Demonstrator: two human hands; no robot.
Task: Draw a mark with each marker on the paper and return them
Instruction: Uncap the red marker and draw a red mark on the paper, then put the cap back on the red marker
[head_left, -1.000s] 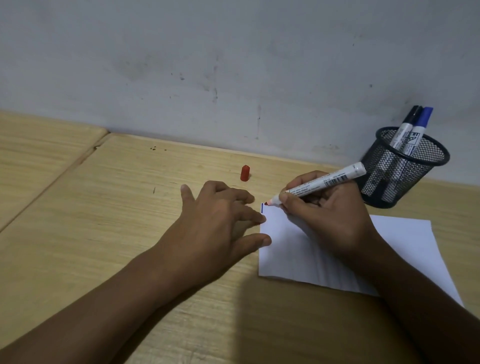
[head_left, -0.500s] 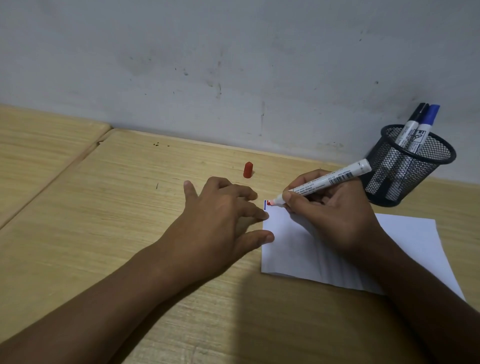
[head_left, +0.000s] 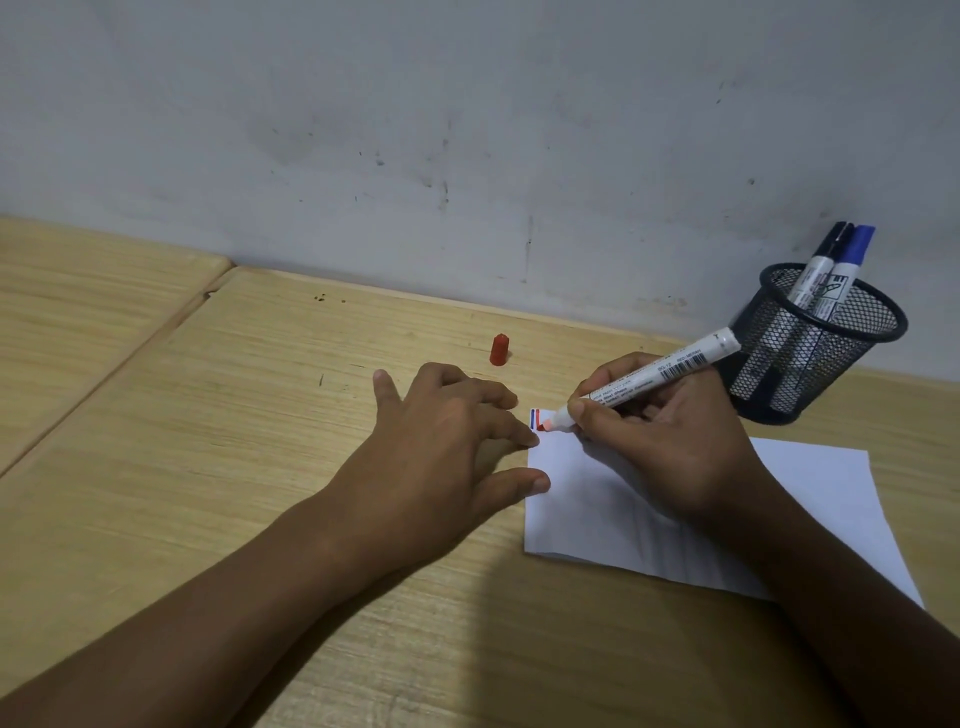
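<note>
My right hand (head_left: 670, 441) grips an uncapped red marker (head_left: 649, 379), its tip touching the top left corner of the white paper (head_left: 821, 499). A short blue line and a red line (head_left: 536, 417) show at that corner. My left hand (head_left: 447, 441) lies flat on the wooden table, fingers spread, with fingertips pressing the paper's left edge. The marker's red cap (head_left: 499, 349) stands on the table beyond my left hand. A black mesh pen cup (head_left: 815, 348) at the right holds a black marker (head_left: 821, 265) and a blue marker (head_left: 844, 270).
The wooden table (head_left: 208, 467) meets a grey wall at the back. A seam runs diagonally along the table's left side, with a second board beyond it.
The red marker's tip has drawn downward at the paper's corner, leaving a red line next to the blue one. My left hand has stayed on the paper's edge.
</note>
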